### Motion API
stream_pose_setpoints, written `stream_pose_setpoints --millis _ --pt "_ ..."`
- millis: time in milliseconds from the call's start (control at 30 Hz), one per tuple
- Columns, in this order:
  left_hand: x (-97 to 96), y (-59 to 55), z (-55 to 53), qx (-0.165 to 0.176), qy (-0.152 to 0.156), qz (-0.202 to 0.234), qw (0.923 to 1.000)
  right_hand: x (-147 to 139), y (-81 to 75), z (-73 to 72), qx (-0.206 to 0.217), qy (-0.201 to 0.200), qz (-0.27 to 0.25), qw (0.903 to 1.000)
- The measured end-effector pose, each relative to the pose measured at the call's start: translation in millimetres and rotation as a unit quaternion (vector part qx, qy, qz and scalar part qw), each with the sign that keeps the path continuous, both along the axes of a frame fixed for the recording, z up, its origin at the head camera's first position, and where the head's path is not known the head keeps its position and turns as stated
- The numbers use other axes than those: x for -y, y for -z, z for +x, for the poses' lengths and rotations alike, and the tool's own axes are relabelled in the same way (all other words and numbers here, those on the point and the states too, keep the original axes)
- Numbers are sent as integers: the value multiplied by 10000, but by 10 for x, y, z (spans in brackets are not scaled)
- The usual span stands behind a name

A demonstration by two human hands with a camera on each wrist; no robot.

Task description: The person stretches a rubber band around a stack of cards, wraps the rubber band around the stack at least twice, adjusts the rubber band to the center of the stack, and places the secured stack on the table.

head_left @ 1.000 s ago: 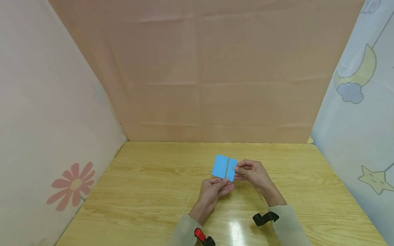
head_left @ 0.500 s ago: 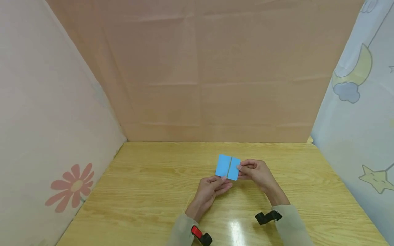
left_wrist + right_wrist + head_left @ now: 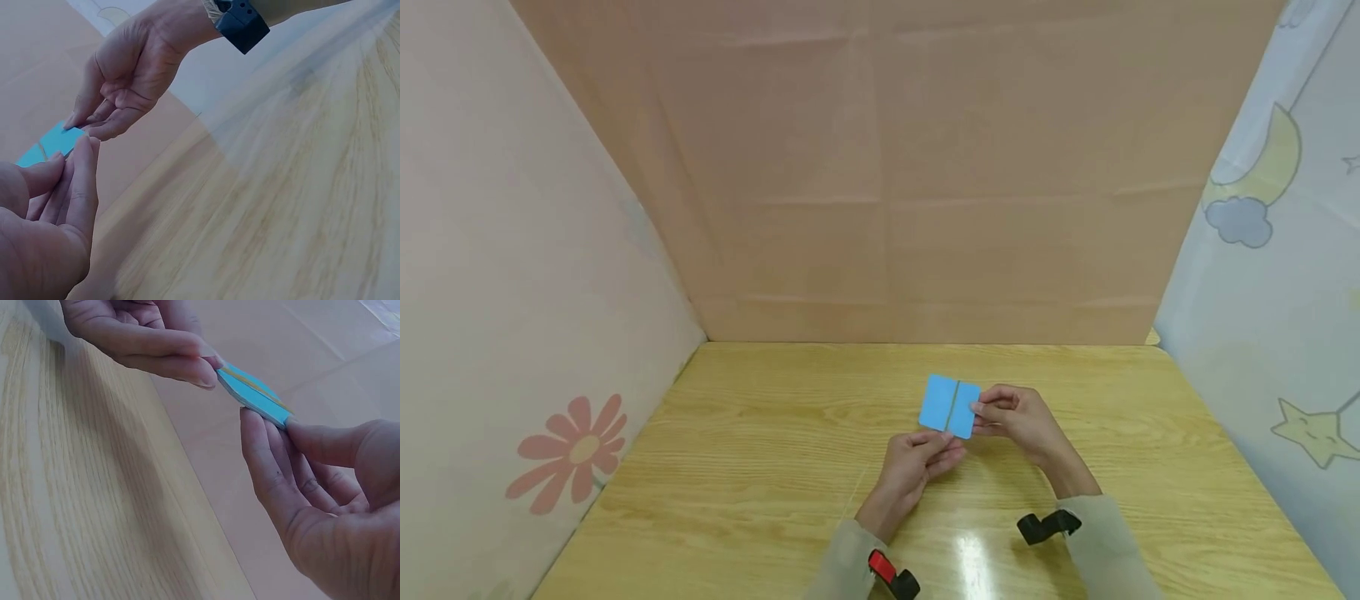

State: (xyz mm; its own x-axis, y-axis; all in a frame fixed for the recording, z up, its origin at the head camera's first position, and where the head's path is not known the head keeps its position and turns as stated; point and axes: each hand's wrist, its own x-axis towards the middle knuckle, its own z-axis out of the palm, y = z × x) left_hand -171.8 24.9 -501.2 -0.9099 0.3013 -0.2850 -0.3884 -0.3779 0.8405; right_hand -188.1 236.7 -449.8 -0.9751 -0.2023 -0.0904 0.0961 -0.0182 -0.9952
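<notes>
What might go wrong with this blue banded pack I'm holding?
The blue pack could slip and drop to the table: the left hand and right hand pinch only its edges. The thin band meets the edge by the left hand, so a shifting grip might snag or slide it.

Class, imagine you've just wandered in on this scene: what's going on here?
A person is holding a thin, flat blue stack above the wooden table with both hands. The left hand pinches its near edge, thumb on top, while the right hand pinches its right-hand edge. A yellowish-brown band runs across the top face, ending near the left thumb. Whether it is being put on or taken off, I can't tell.
</notes>
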Motion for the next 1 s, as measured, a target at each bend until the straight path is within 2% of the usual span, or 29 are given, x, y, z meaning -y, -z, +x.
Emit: stream_pose_setpoints --millis 267,633,1000 --pt "21 -36 6 -93 -86 39 9999 -2 -40 9 -93 -60 -14 9999" --pt "14 -46 8 2 -149 6 9999 7 -42 14 -100 2 106 9999" --pt "20 -53 29 -46 -270 46 9996 10 -52 32 -190 21 178 9997"
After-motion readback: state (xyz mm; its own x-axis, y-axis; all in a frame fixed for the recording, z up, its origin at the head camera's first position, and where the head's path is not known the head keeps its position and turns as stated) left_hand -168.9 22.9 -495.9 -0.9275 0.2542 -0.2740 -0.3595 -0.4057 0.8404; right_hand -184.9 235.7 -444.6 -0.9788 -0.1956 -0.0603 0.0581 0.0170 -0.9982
